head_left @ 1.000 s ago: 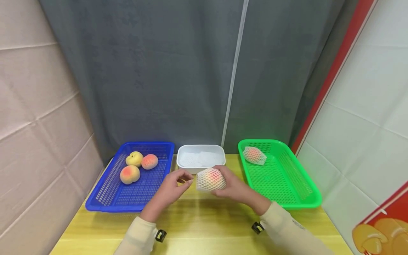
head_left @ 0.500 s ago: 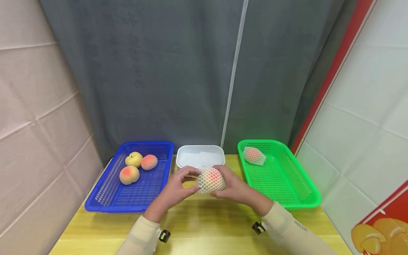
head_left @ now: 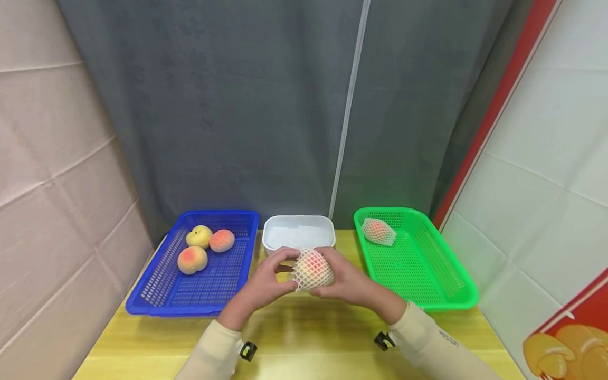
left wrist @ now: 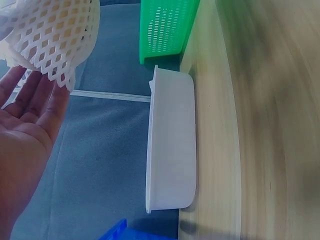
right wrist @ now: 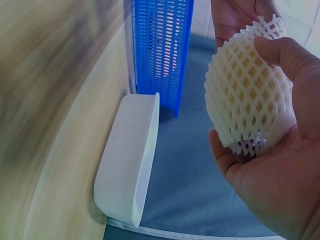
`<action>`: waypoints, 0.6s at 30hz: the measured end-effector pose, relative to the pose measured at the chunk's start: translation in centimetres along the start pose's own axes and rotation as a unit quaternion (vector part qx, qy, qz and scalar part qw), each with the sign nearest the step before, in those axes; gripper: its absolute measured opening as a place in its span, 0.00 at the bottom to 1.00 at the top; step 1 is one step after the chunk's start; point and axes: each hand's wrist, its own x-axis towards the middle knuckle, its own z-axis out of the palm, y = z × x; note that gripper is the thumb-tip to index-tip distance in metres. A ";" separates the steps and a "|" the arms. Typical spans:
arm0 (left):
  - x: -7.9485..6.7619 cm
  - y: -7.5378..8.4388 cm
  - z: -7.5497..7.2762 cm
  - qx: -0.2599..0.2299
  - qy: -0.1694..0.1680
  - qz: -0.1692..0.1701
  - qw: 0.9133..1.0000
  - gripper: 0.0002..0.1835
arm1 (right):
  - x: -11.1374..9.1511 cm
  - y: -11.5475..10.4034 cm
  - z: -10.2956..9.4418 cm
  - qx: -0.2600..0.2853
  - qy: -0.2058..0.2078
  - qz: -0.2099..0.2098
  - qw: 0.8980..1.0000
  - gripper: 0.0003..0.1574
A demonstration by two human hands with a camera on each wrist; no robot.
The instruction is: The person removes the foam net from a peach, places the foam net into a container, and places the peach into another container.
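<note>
A peach [head_left: 313,266] in a white foam net [right wrist: 250,90] is held up over the front of the table. My right hand [head_left: 349,279] grips it from the right, with the thumb on one side and the fingers on the other. From the left, my left hand [head_left: 268,282] pinches the loose edge of the net between thumb and fingers. In the left wrist view the fingers [left wrist: 37,100] lie against the net's jagged rim. Most of the peach shows only through the mesh.
A blue basket [head_left: 190,306] with 3 bare peaches [head_left: 192,260] stands at left. Behind the hands is a white tub [head_left: 273,245] with flat white nets in it. At right, a green basket [head_left: 456,303] holds one netted peach [head_left: 378,231]. A grey curtain [head_left: 237,105] hangs behind.
My left hand has moved right, from beside the net to its left edge, and its fingers have taken hold there. My right hand stays in place with the peach.
</note>
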 end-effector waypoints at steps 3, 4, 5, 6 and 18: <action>0.1 0.1 0.0 0.000 -0.001 0.001 1.000 0.35 | 0.0 -0.2 0.0 -0.005 -0.004 0.004 1.000 0.52; 0.1 0.0 0.0 0.002 -0.001 0.001 1.000 0.34 | 0.0 -0.2 0.0 -0.006 -0.005 0.004 1.000 0.52; 0.1 0.0 0.0 0.004 -0.001 0.002 1.000 0.35 | 0.0 -0.3 0.0 -0.007 -0.006 0.004 1.000 0.52; 0.1 0.0 0.0 0.006 -0.002 0.003 1.000 0.35 | 0.0 -0.3 0.0 -0.008 -0.007 0.003 1.000 0.52; 0.2 0.0 0.1 0.018 -0.017 -0.022 0.999 0.35 | 0.1 -0.2 0.1 0.001 -0.013 0.008 1.000 0.51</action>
